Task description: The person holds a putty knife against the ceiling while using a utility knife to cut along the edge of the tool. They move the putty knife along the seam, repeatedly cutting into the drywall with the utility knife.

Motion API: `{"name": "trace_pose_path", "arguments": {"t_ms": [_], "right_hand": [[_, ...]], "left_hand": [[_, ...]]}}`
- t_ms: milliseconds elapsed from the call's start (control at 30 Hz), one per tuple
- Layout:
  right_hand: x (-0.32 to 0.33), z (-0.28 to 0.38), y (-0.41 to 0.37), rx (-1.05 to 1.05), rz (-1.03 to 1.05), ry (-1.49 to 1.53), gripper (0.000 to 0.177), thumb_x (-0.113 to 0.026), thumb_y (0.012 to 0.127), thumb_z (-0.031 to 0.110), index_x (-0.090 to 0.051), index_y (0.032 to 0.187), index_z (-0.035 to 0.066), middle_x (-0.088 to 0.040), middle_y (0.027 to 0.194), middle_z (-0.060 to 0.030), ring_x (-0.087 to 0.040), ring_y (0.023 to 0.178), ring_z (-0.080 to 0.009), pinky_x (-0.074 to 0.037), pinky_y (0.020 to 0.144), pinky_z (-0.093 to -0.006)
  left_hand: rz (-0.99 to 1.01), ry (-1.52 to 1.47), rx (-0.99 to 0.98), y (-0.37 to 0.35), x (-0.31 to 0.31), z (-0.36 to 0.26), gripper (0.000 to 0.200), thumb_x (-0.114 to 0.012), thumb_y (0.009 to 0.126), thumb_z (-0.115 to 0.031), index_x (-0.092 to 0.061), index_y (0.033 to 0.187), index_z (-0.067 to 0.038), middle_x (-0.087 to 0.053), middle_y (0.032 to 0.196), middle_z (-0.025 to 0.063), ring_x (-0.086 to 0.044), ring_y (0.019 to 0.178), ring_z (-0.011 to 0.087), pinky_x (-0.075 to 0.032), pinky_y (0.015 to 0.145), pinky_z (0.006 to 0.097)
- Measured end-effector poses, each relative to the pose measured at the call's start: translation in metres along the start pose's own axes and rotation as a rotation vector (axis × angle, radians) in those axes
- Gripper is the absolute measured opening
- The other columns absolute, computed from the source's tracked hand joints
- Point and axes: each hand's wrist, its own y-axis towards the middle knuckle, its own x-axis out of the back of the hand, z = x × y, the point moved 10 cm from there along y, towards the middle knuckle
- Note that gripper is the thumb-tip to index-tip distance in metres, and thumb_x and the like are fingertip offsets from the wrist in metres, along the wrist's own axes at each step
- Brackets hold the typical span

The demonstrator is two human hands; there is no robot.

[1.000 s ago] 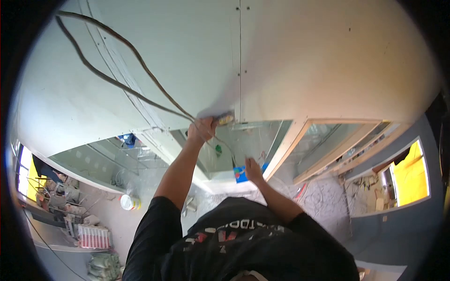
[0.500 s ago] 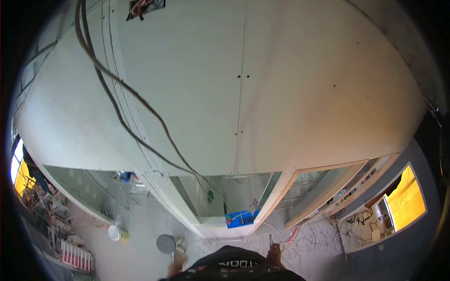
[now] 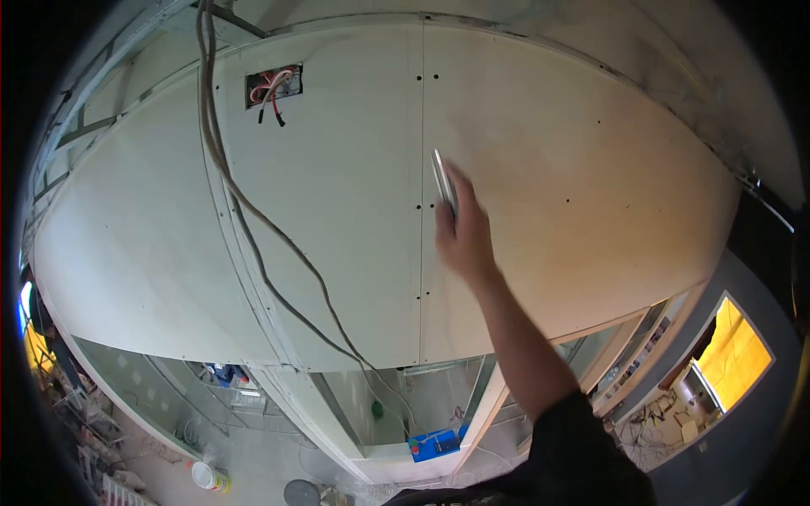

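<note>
Fingers (image 3: 460, 201) of the right hand (image 3: 462, 240) are gripping one thin metal blade (image 3: 442, 179), which is pressing edge-on against the ceiling board (image 3: 582, 160), just beside its one straight seam (image 3: 420, 253). Two cables (image 3: 253, 221) are trailing across the left panel, passing one cut-out (image 3: 274, 84) where red and white wires are showing. Far below, one blue box (image 3: 434, 443) and one white bucket (image 3: 207, 476) are sitting apart. Half a second ago two hands were hanging low at the bottom edge, away from the board; now one arm is reaching up, and the left hand is out of sight.
</note>
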Motion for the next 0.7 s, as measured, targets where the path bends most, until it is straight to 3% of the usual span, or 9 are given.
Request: {"name": "trace_pose_path", "arguments": {"t_ms": [100,233,367,700], "right_hand": [[-0.007,0.020,0.102,0.213,-0.158,-0.142,0.053,-0.055,0.094,0.000,-0.046,0.146,0.005,-0.064,0.124,-0.0279,-0.063,0.112,-0.0463,-0.052,0.094,-0.0521],[-0.011,0.028,0.171,0.199,-0.160,-0.235,0.053,-0.054,0.094,0.003,-0.046,0.146,0.007,-0.066,0.114,-0.0285,-0.065,0.105,-0.0465,-0.053,0.091,-0.0536],[-0.014,0.020,0.185,0.091,-0.124,-0.250,0.052,-0.054,0.097,0.009,-0.046,0.148,0.010,-0.068,0.118,-0.0292,-0.066,0.109,-0.0472,-0.053,0.093,-0.0515],[-0.023,0.028,0.187,0.144,-0.104,-0.317,0.058,-0.053,0.094,0.007,-0.040,0.151,0.005,-0.063,0.122,-0.0318,-0.065,0.107,-0.0477,-0.053,0.094,-0.0532]], "left_hand": [[0.013,-0.021,-0.035,0.006,0.004,-0.023,0.037,-0.063,0.098,-0.039,-0.074,0.100,-0.003,-0.073,0.086,0.0168,-0.070,0.085,0.0390,-0.055,0.077,0.0494],[0.028,-0.031,-0.039,0.008,0.005,-0.027,0.036,-0.064,0.098,-0.038,-0.074,0.098,-0.003,-0.072,0.083,0.0159,-0.069,0.082,0.0374,-0.055,0.075,0.0484],[0.052,-0.029,-0.003,0.012,-0.001,-0.013,0.035,-0.065,0.098,-0.037,-0.074,0.097,-0.004,-0.071,0.081,0.0151,-0.069,0.079,0.0358,-0.055,0.072,0.0473],[0.098,0.015,0.077,0.013,-0.005,0.013,0.032,-0.067,0.097,-0.035,-0.074,0.093,-0.004,-0.070,0.075,0.0129,-0.069,0.071,0.0318,-0.055,0.066,0.0448]]}}
